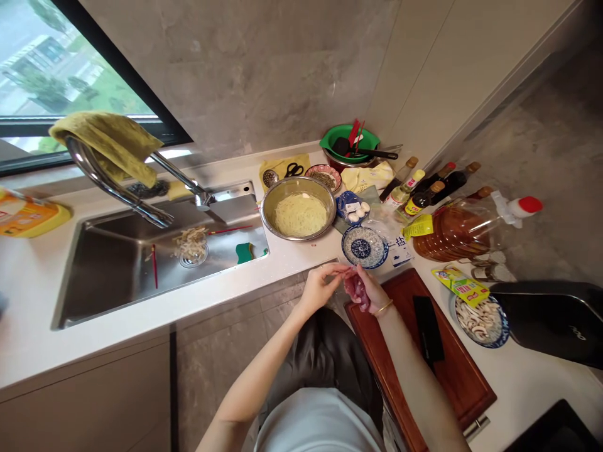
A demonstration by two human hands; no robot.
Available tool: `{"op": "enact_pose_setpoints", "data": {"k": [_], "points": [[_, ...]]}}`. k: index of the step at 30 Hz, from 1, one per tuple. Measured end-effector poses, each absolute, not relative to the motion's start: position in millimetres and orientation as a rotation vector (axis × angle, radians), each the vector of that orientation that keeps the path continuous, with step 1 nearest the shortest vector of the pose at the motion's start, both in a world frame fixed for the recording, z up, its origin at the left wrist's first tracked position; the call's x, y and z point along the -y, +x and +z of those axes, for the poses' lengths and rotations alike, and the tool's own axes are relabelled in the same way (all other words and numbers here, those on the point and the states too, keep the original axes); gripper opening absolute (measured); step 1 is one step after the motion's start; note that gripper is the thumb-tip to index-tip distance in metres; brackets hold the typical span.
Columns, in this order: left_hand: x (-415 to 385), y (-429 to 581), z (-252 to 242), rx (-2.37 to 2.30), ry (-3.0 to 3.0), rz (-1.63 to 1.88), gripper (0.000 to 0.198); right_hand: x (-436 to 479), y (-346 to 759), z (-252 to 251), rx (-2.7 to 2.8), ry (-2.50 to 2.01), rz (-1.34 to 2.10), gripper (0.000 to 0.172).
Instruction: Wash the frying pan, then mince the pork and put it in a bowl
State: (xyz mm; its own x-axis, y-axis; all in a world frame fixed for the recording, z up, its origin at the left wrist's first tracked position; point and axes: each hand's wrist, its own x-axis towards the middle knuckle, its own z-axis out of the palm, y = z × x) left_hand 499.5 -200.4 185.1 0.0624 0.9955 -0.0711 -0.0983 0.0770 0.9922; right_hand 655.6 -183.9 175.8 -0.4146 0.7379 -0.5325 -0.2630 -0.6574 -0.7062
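Observation:
A dark pink piece of raw meat (pixel 357 292) is in my right hand (pixel 370 289), whose fingers close around it. My left hand (pixel 323 285) reaches across, its fingertips pinched together against the tips of my right fingers; whatever lies between them is too small to make out. Both hands are over the counter's front edge. Just beyond them sits a blue-and-white patterned plate (pixel 362 247). Below my right forearm is a reddish-brown cutting board (pixel 377 333), with a black rectangular blade or sheath (pixel 428 329) lying on it.
A steel bowl (pixel 298 233) holds pale shreds in liquid. The sink (pixel 117 251) contains food scraps and a green sponge (pixel 244 252). Sauce bottles (pixel 419 199) and a big oil jug (pixel 452 232) stand at the right, near a plate of sliced mushrooms (pixel 480 320). Behind is a green basin (pixel 330 139).

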Motion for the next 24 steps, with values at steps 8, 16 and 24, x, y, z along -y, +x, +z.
{"op": "enact_pose_setpoints", "data": {"k": [8,16,24], "points": [[205.6,497.6,202.3,-1.118,1.221,1.141,0.026,181.6,658.2,179.9,0.743,-1.153,1.993,0.025],[203.5,499.7,190.7,-1.307,1.38,1.1,0.023,186.5,653.4,191.3,0.985,-1.343,1.734,0.028],[205.7,502.8,179.2,-1.343,1.451,1.044,0.017,187.5,647.8,186.6,1.131,-1.4,1.502,0.026]]}}
